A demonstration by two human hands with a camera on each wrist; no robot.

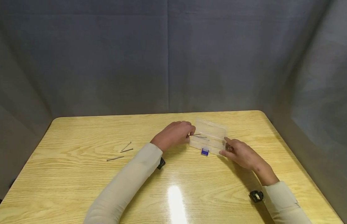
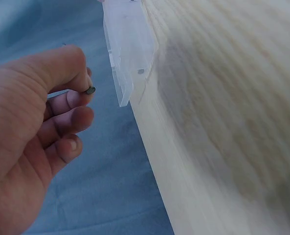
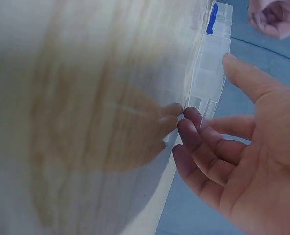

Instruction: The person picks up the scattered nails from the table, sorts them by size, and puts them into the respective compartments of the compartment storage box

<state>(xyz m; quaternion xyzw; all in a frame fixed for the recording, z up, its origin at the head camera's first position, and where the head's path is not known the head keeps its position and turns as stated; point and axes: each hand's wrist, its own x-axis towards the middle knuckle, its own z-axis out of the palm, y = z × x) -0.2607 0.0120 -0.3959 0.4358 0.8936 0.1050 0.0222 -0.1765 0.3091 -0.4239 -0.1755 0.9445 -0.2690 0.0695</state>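
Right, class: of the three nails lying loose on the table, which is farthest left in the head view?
The lowest nail, set apart on its own; the other two nails lie close together, farther right and higher up.

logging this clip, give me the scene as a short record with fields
clear box: on the table, lid open, blue latch at near side
left hand: pinches a nail by the box's left end
right hand: thumb and fingers at the box's right end
loose nails: three, left of the box
nails in or over box: count unclear
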